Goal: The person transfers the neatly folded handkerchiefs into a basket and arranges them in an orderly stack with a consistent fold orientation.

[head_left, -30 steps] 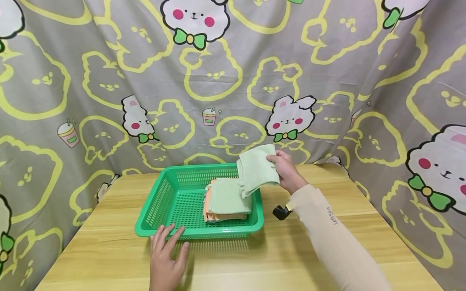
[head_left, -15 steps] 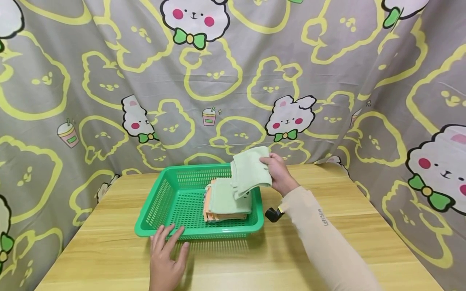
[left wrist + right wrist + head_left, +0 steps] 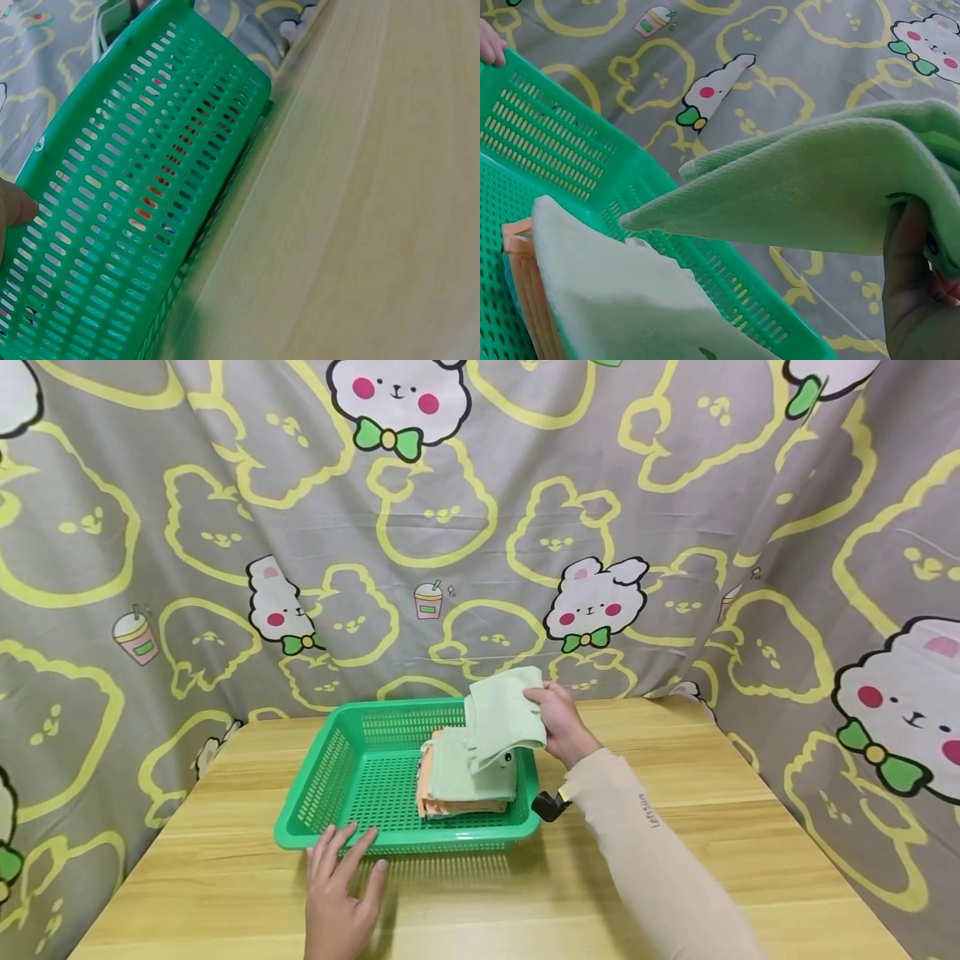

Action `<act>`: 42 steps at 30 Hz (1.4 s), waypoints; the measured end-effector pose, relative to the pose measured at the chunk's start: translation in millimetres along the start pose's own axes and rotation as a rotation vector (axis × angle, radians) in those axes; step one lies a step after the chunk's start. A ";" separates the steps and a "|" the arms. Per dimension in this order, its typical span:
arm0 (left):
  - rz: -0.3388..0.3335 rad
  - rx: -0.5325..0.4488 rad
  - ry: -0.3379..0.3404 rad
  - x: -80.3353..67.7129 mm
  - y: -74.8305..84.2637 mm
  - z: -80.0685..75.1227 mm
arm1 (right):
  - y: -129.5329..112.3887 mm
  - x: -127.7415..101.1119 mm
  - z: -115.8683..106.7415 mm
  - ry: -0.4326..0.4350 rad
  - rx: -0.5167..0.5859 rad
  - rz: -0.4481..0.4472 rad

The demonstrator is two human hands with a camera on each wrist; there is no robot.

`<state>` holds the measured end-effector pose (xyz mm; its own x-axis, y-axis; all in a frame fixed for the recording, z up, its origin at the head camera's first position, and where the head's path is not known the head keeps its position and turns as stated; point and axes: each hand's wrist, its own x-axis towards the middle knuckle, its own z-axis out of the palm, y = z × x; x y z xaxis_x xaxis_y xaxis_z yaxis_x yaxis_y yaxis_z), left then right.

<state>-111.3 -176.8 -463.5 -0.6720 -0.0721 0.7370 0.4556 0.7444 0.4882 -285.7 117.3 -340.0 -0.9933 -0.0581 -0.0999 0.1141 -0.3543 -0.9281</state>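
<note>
My right hand (image 3: 566,725) pinches a folded pale green towel (image 3: 504,712) by its right edge, above the right part of a green plastic basket (image 3: 405,838). Below it, inside the basket, lies a stack of folded towels (image 3: 463,777), pale green on top with orange ones underneath. In the right wrist view the held towel (image 3: 802,187) hangs apart from the stack, the thumb pressed on its face. My left hand (image 3: 339,893) rests with spread fingers at the basket's near rim. In the left wrist view only a fingertip (image 3: 16,206) shows against the basket wall (image 3: 142,180).
The basket stands on a wooden table (image 3: 637,877). Its left half shows a bare slotted floor (image 3: 378,785). Behind the table hangs a grey curtain (image 3: 480,527) with cartoon prints. A small black device (image 3: 550,806) is strapped at the right wrist.
My right hand has moved left and slightly down with the green towel, bringing it further over the stack. The left hand has stayed at the basket rim.
</note>
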 end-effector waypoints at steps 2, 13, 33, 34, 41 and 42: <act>0.004 -0.002 0.003 0.0 0.1 0.0 | 1.4 0.4 1.7 -0.003 0.005 0.001; 0.026 0.002 0.018 0.2 -0.2 0.7 | 14.5 4.9 7.5 0.035 0.016 0.004; 0.041 0.009 0.049 -0.9 -1.6 1.8 | 35.9 10.2 38.2 0.039 0.037 0.015; 0.041 0.008 0.049 -0.8 -1.7 1.9 | 36.6 9.0 38.5 0.033 0.042 0.006; 0.047 0.012 0.055 -1.0 -2.3 2.5 | 41.9 7.7 44.0 0.005 0.056 0.026; 0.049 0.012 0.057 -1.1 -2.4 2.6 | 42.9 8.6 45.1 0.004 0.058 0.031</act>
<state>-113.2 -176.7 -466.7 -0.6150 -0.0728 0.7852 0.4797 0.7557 0.4459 -288.5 59.6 -364.5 -0.9893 -0.0667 -0.1295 0.1455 -0.4061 -0.9022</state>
